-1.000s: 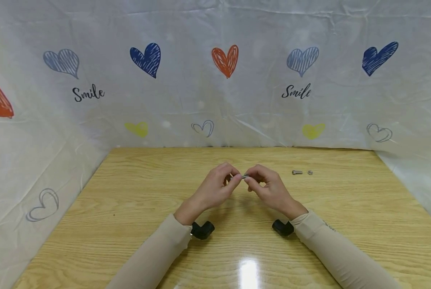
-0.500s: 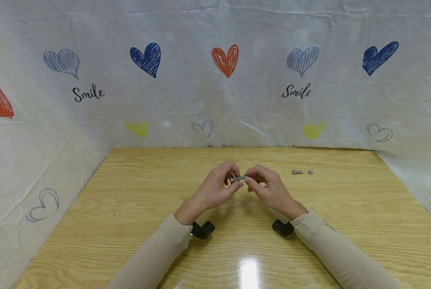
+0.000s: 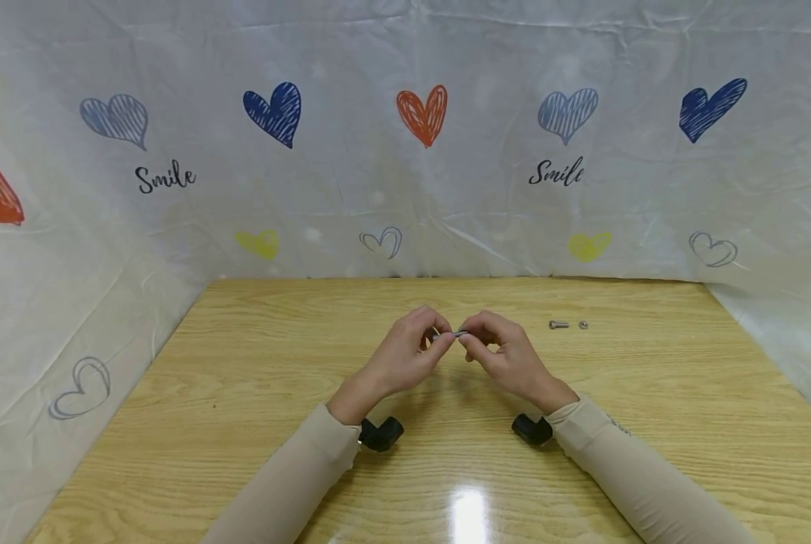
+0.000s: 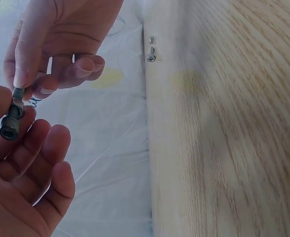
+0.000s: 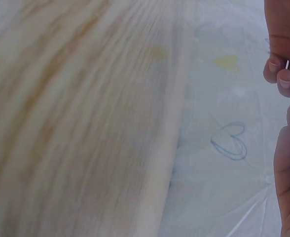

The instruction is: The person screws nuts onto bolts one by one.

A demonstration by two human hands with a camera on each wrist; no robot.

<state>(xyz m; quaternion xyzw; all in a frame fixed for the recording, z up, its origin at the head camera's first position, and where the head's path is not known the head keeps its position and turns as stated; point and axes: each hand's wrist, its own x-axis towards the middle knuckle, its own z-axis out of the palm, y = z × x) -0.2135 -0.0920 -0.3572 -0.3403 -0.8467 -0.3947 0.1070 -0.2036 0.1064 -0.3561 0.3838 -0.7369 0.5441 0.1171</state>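
Note:
A metal socket-head bolt (image 4: pixel 10 127) with a nut (image 4: pixel 17 106) threaded on its shank is held between both hands above the table. My left hand (image 3: pixel 405 353) pinches the nut between thumb and forefinger, with the bolt's head pointing toward the left palm. The fingertips of my right hand (image 3: pixel 513 359) grip the threaded end. In the head view the left fingers cover most of the bolt. At the right edge of the right wrist view only parts of the hands show, and the bolt is out of sight.
A second bolt (image 3: pixel 559 325) lies on the wooden table (image 3: pixel 276 363) to the right of the hands, with a loose nut (image 3: pixel 584 325) beside it. Behind the table hangs a white sheet (image 3: pixel 351 181) printed with hearts.
Half a second ago the left thumb and forefinger were spread, exposing the bolt's head and the nut. They have come together on it again. The right hand has stayed in place.

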